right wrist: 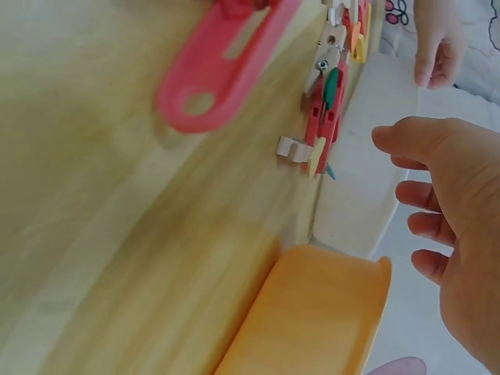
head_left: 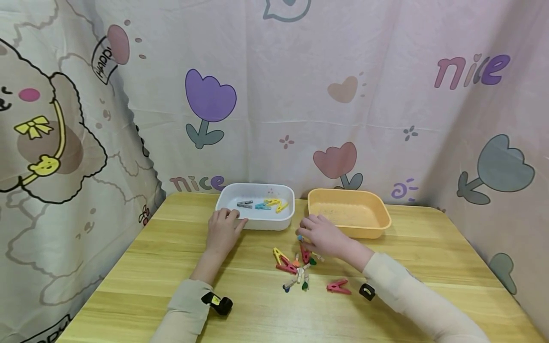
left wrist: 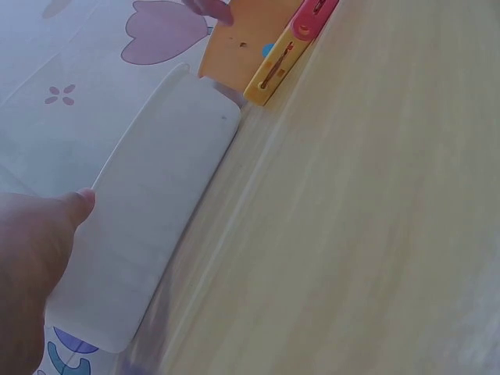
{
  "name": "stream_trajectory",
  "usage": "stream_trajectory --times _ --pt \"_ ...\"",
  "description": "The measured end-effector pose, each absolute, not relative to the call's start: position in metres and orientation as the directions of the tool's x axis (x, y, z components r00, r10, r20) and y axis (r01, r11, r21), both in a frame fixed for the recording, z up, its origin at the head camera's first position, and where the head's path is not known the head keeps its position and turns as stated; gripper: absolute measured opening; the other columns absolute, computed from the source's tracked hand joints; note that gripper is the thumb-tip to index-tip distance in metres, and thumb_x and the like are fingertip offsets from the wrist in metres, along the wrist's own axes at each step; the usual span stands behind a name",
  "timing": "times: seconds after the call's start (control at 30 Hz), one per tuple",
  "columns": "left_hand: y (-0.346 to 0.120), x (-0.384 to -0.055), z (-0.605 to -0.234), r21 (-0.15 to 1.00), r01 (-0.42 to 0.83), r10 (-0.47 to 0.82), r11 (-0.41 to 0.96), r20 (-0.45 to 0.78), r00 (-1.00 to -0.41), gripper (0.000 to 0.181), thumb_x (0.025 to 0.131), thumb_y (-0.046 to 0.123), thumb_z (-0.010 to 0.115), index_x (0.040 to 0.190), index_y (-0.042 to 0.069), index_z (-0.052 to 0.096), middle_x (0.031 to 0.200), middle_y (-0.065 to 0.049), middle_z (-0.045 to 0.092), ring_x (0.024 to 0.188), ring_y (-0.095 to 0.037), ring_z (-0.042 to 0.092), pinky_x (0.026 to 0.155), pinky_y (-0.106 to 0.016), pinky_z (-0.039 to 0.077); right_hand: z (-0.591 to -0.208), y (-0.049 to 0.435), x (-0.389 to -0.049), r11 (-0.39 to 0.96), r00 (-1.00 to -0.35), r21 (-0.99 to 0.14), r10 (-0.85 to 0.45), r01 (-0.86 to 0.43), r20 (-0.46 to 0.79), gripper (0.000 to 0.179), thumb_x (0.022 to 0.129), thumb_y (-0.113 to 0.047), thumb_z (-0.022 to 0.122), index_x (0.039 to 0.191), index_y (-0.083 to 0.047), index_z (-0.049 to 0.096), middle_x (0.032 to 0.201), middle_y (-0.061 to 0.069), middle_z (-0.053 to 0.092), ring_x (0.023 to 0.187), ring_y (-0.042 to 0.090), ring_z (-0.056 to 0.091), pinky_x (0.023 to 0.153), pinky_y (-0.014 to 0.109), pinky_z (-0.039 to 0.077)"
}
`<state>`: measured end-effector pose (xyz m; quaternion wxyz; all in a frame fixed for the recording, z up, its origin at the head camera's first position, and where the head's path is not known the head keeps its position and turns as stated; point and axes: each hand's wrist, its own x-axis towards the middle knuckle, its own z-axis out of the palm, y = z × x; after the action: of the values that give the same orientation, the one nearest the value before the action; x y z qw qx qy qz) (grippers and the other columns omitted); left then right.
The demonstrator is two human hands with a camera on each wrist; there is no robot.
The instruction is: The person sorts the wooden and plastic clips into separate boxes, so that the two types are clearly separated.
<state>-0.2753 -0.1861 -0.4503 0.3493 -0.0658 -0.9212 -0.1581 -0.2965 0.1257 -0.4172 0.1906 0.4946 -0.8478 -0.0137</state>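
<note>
My left hand [head_left: 223,231] grips the near-left rim of a white plastic basin [head_left: 266,224], with the thumb on the outside wall and the fingers over the edge. Inside that basin lie a grey clothespin [head_left: 245,204], a blue clothespin [head_left: 262,206] and yellow clothespins [head_left: 280,207]. My right hand [head_left: 323,236] hovers above the far end of a pile of clothespins, its fingers loosely bent and nothing held in the right wrist view. The pile has a yellow clothespin [head_left: 279,255], red clothespins [head_left: 286,265] and several small wooden clothespins [head_left: 300,275] with coloured decorations.
An orange-yellow basin [head_left: 377,231] stands beside the white one, just behind my right hand. One red clothespin [head_left: 339,287] lies apart, nearer the front right. The wooden table [head_left: 163,267] meets a patterned curtain [head_left: 279,95] at the back.
</note>
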Motion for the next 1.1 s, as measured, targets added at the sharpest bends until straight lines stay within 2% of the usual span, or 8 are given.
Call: stream_trajectory --times 0.17,0.4,0.73,1.1 --pt "-0.1865 -0.275 -0.4502 0.261 0.222 0.002 0.94 0.642 -0.767 0.031 0.086 0.033 0.074 0.101 0.007 0.067 0.096 -0.013 0.058 0.093 -0.033 0.054 0.085 -0.047 0.045 -0.4183 0.1297 -0.2932 0.484 -0.417 0.232 -0.864 -0.844 0.283 0.026 0.084 -0.029 0.076 0.107 -0.019 0.067 0.101 -0.002 0.058 0.092 0.017 0.05 0.072 0.03 0.037" --pt "-0.1877 -0.2753 -0.4517 0.214 0.245 0.031 0.946 0.69 -0.723 0.029 0.084 0.032 0.076 0.095 0.007 0.067 0.092 -0.013 0.058 0.088 -0.033 0.054 0.08 -0.047 0.046 -0.419 0.1322 -0.2908 0.458 -0.412 0.264 -0.886 -0.849 0.213 0.026 0.082 -0.024 0.074 0.107 -0.021 0.066 0.1 -0.003 0.058 0.09 0.017 0.048 0.071 0.028 0.034" --pt "-0.1874 -0.2753 -0.4516 0.209 0.237 0.032 0.949 0.682 -0.73 0.028 0.085 0.032 0.075 0.096 0.008 0.066 0.093 -0.012 0.058 0.088 -0.032 0.054 0.079 -0.046 0.046 -0.4237 0.1295 -0.2891 0.438 -0.417 0.236 -0.899 -0.868 0.135 0.022 0.082 -0.021 0.073 0.104 -0.024 0.069 0.108 -0.003 0.061 0.096 0.016 0.05 0.076 0.03 0.04" --pt "-0.188 -0.2765 -0.4539 0.203 0.244 0.035 0.948 0.697 -0.717 0.028 0.084 0.032 0.076 0.096 0.008 0.067 0.092 -0.011 0.058 0.086 -0.031 0.053 0.077 -0.045 0.046 -0.4276 0.1279 -0.2909 0.429 -0.409 0.249 -0.903 -0.868 0.132 0.022 0.081 -0.024 0.075 0.103 -0.027 0.071 0.107 -0.004 0.06 0.098 0.016 0.049 0.077 0.03 0.039"
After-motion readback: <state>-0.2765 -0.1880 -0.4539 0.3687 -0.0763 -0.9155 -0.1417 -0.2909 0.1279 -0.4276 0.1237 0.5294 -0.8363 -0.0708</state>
